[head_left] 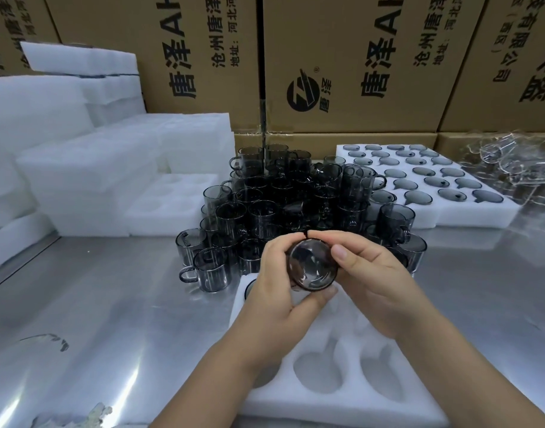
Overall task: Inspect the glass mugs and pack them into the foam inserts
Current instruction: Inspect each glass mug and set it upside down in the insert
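Note:
A smoky grey glass mug (pixel 312 263) is held up with its round end facing me. My left hand (pixel 275 284) grips it from the left and below. My right hand (pixel 365 274) holds it from the right, thumb on the rim. Both hands hover over a white foam insert (pixel 342 403) with teardrop-shaped pockets; one mug rim (pixel 249 288) shows at its far left corner. Behind the hands stands a pile of several grey mugs (pixel 283 199).
A filled foam insert (pixel 468 211) lies at the back right, beside clear glass mugs (pixel 512 168). Stacks of white foam inserts (pixel 110 168) fill the left. Cardboard boxes (pixel 342 57) form a wall behind. The metal table (pixel 110 304) stretches left and right.

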